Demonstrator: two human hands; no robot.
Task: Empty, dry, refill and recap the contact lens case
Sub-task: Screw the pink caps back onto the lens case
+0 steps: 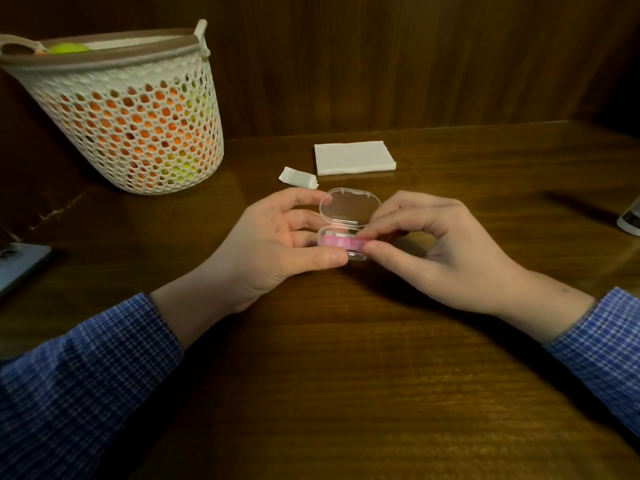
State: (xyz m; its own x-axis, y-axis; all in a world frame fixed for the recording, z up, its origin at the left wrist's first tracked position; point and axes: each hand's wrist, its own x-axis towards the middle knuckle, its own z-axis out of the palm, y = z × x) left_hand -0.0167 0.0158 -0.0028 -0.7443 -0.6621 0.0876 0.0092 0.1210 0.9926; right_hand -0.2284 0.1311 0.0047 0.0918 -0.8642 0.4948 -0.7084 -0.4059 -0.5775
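A small clear plastic box (349, 209) stands open at the table's middle, its lid tilted up and back. Inside its base lies a pink contact lens case (341, 241). My left hand (277, 244) grips the box's left end, thumb at the front and fingertips along the lid's edge. My right hand (433, 247) pinches the right end of the pink case with thumb and forefinger. A stack of white tissues (354, 157) lies behind the box, and a small folded white piece (298, 177) lies to its left.
A white mesh basket (131, 112) holding orange and green balls stands at the back left. A grey flat device (19, 263) lies at the left edge and a white object (632, 218) at the right edge. Wood panels close the back.
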